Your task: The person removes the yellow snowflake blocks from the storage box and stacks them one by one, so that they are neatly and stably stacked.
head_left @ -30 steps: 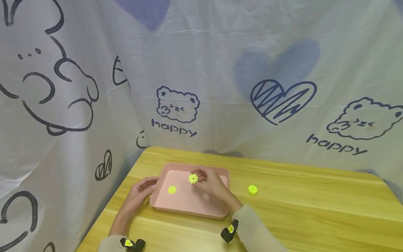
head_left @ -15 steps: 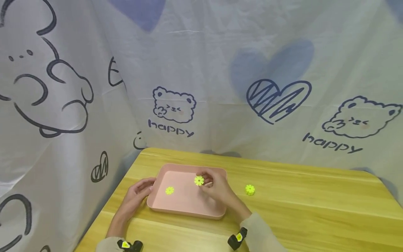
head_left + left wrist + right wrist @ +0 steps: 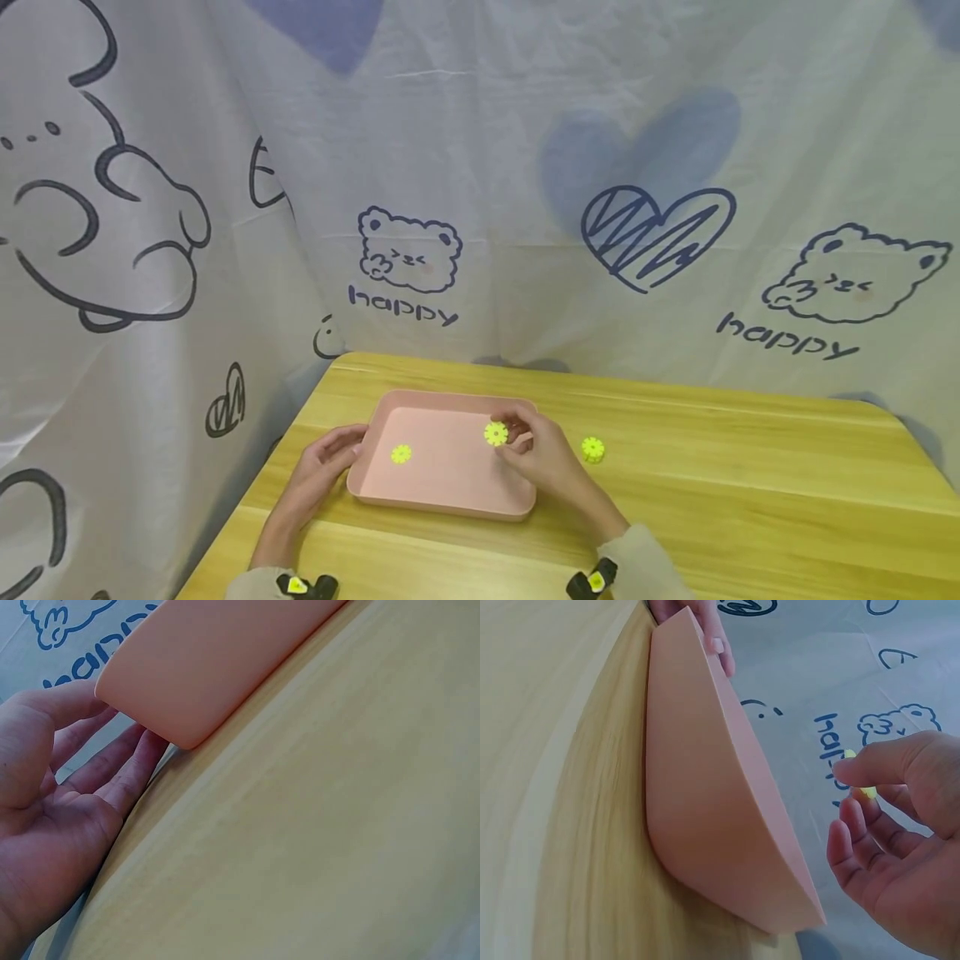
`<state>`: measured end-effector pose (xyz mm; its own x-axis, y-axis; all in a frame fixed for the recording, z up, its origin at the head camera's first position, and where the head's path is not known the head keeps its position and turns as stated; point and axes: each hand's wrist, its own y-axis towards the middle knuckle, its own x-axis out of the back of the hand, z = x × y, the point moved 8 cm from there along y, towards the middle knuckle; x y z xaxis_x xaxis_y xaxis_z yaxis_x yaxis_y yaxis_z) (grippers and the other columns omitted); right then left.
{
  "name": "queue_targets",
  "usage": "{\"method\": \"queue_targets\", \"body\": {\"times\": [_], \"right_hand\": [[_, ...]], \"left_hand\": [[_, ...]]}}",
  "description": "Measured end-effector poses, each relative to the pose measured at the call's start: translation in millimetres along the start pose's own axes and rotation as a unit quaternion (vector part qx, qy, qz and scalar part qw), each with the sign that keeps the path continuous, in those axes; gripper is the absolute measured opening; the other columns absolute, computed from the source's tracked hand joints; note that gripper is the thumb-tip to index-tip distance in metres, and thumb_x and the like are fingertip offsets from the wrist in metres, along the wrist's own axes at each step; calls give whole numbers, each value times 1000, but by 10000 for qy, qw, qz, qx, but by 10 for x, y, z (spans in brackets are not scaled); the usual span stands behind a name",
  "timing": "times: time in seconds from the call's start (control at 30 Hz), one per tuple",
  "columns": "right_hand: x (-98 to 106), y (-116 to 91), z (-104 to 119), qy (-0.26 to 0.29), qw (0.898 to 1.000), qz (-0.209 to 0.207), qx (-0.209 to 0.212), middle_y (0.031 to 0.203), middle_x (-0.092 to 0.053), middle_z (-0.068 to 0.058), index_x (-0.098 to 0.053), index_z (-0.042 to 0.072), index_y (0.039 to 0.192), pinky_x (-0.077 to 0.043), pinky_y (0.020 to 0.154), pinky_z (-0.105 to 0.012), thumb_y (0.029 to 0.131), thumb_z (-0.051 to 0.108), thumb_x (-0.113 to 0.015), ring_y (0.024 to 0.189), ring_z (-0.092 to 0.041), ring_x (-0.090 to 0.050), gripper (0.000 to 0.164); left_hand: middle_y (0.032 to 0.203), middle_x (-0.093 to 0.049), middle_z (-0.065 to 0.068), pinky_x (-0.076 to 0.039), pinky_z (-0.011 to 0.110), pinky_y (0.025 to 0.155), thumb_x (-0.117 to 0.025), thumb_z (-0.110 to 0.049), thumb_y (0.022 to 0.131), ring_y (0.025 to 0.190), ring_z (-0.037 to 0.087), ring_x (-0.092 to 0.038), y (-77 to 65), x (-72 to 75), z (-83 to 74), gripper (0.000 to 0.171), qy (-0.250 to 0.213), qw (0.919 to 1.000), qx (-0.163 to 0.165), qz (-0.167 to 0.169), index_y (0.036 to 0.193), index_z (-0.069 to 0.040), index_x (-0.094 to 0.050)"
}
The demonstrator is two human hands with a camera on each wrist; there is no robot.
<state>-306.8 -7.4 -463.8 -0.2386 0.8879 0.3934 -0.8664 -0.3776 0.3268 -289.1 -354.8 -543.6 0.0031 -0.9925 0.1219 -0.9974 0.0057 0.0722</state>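
Between thumb and fingers, my right hand pinches a bright yellow-green snowflake building disc with a notched rim. It is raised above the right part of a shallow pink tray. A second disc lies flat inside the tray, left of its middle. At the tray's left end, my left hand touches the outer wall and rim with fairly straight fingers, and the left wrist view shows them against the tray corner. In the right wrist view, the right hand mostly hides its disc.
On the wooden table, right of the tray, sits a small stack of the same discs. A printed cloth curtain hangs along the table's back and left sides. Each wrist wears a black camera strap.
My right hand has moved rightward over the tray, still pinching the disc. The left hand stays at the tray's left end. The head view has shifted slightly.
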Motion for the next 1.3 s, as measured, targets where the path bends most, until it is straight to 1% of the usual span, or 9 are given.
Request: {"method": "queue_targets", "body": {"times": [0.33, 0.47, 0.7, 0.93, 1.1, 1.3], "right_hand": [[187, -135, -97, -67, 9998, -194, -4, 103, -62, -5, -69, 7, 116, -55, 69, -22, 83, -6, -79, 89, -22, -58, 37], [258, -188, -132, -84, 9996, -262, -8, 102, -63, -4, -69, 7, 115, -56, 68, -23, 82, -6, -80, 89, -23, -59, 37], [365, -276, -162, -39, 9993, -359, 118, 104, -64, -4, -69, 6, 117, -58, 69, -27, 82, -6, -81, 90, -25, -59, 39], [511, -348, -242, -300, 9981, -530, -52, 99, -60, -3, -70, 6, 117, -58, 70, -27, 81, -4, -83, 88, -23, -57, 40], [650, -396, -299, -350, 9969, -665, -244, 99, -60, -2, -70, 9, 117, -58, 70, -26, 81, -3, -84, 88, -21, -57, 41], [817, -419, -360, -395, 9956, -771, -349, 100, -60, -3, -70, 10, 118, -56, 70, -27, 82, 1, -84, 90, -24, -58, 40]], "left_hand": [[144, -54, 25, -52, 21, 98, -65, -16, 103, 119, 6, -61, 1, -13, -20, 47, 38, 10000, 16, -52, 143, 4, -52], [144, -54, 24, -51, 21, 98, -66, -16, 103, 119, 7, -61, 4, -12, -4, 47, 39, 10000, 48, -56, 143, 3, -52], [145, -54, 24, -50, 19, 98, -65, -17, 103, 120, 8, -60, -11, 1, 21, 47, 88, 9998, 129, -88, 144, 3, -52], [145, -54, 23, -50, 19, 99, -65, -18, 103, 121, 9, -59, -15, -4, 15, 47, 122, 9997, 189, -115, 144, 2, -52], [145, -54, 23, -50, 20, 99, -65, -19, 103, 121, 8, -60, 1, -9, 16, 48, 75, 9998, 187, -86, 144, 2, -52], [145, -54, 25, -51, 20, 99, -65, -16, 103, 120, 8, -60, -3, -14, 13, 47, -13, 9999, 116, -67, 143, 4, -52]]}}
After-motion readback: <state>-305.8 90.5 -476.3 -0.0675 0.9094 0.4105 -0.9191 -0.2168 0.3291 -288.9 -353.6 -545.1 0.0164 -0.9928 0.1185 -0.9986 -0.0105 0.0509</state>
